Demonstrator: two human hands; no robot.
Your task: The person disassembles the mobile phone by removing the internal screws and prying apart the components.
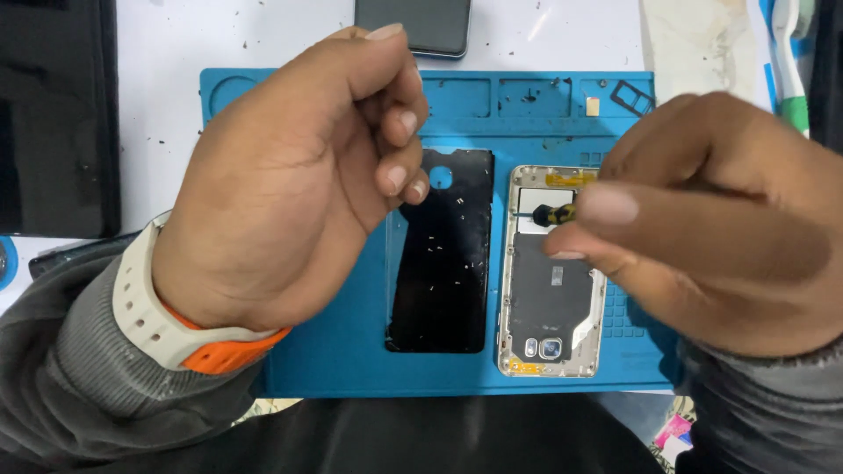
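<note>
My left hand (pixel 290 184) hovers over the left part of a blue repair mat (pixel 351 369), fingers curled with nothing visible in them. It partly covers a detached black phone back cover (pixel 443 263) lying flat on the mat. Beside the cover lies an opened phone (pixel 549 307) with a gold frame, its inside and camera showing. My right hand (pixel 711 228) is above the phone's right side, pinching a small black-and-yellow tool (pixel 555 213) whose tip points at the phone's upper part.
A dark phone (pixel 413 25) lies beyond the mat's far edge. A SIM tray (pixel 630 96) sits in a mat compartment. A dark device (pixel 57 114) is at the left, a white-and-green toothbrush (pixel 790 61) at the right. Small debris dots the white table (pixel 158 96).
</note>
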